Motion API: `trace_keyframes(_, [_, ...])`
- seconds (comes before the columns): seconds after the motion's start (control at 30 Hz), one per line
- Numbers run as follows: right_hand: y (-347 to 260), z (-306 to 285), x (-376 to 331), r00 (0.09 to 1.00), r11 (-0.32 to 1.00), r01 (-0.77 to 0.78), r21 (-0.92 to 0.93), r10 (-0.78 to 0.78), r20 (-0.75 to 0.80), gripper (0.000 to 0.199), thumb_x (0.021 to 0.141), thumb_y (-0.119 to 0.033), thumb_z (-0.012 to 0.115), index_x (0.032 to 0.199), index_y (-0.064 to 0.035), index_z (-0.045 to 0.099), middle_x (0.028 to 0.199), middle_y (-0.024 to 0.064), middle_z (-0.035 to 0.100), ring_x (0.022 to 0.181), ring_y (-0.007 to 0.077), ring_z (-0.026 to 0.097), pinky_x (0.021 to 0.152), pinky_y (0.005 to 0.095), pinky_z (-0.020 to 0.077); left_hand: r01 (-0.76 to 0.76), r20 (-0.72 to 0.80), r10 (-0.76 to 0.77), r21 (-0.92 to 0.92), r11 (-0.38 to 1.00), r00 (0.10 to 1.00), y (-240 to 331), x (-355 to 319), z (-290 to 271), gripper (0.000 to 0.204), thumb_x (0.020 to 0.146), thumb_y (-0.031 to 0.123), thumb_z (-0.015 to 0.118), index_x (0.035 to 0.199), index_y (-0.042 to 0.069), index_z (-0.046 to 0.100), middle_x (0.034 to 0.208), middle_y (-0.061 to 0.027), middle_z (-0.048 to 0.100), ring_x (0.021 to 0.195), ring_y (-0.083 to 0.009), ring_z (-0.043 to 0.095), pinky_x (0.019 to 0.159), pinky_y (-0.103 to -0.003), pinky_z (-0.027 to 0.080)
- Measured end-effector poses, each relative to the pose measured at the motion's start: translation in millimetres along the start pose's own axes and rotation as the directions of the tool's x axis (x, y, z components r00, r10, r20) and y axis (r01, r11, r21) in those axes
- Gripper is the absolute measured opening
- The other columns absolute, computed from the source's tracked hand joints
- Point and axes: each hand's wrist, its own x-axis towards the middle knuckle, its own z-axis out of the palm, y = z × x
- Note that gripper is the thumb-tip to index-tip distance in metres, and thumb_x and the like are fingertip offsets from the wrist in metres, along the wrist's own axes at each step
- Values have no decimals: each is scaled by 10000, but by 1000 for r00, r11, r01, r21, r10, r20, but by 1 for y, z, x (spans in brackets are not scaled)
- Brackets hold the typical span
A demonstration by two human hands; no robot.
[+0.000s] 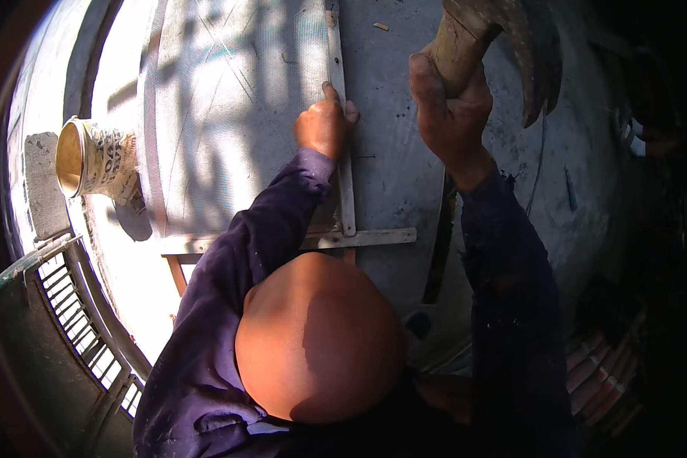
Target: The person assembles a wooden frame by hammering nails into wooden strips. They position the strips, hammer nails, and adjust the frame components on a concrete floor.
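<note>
While aloft, hammer (pixel 466 47) in right hand (pixel 454 126).

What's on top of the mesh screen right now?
The left hand's grip is over the right edge of the mesh screen, by the long wooden strip; the left sleeve crosses the lower right part. What lies beneath them is covered and can't be seen.

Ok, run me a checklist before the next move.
1. Claw hammer with brown wooden handle and dark metal head gripped in right hand: ok.
2. Left hand at the pale, flat wooden strip along the grey mesh: ok.
3. Hammer apart from left hand: ok.
4. White printed round bucket apart from both hands: ok.
5. Anything small pinched in left hand: cannot tell.
</note>
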Motion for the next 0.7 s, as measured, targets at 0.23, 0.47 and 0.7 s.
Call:
trace_keyframes(0.23, [13,-2,-5,838,810,-345,-474,494,233,309,964,-267,692,1053,18,612,807,217,694,792,359,730,711,413,563,-27,-49,27,1,1000,998,-1,0,-2,665,919,379,627,1410,-46,485,800,-180,734,741,-370,736,677,-479,593])
trace_keyframes(0.47, [8,13,0,955,957,-266,-120,279,106,361,964,-318,691,1026,34,638,885,239,704,879,336,732,759,383,559,-19,-56,20,11,1000,998,-3,-2,2,643,919,431,621,1378,-10,529,845,-214,731,785,-402,729,710,-500,585])
trace_keyframes(0.7, [12,10,-5,799,806,-495,-323,569,196,407,926,-321,659,1079,57,648,972,288,711,942,454,703,826,506,542,-12,-37,12,-2,1000,999,-4,0,1,639,911,436,621,1371,0,538,803,-219,725,768,-416,725,704,-516,582])
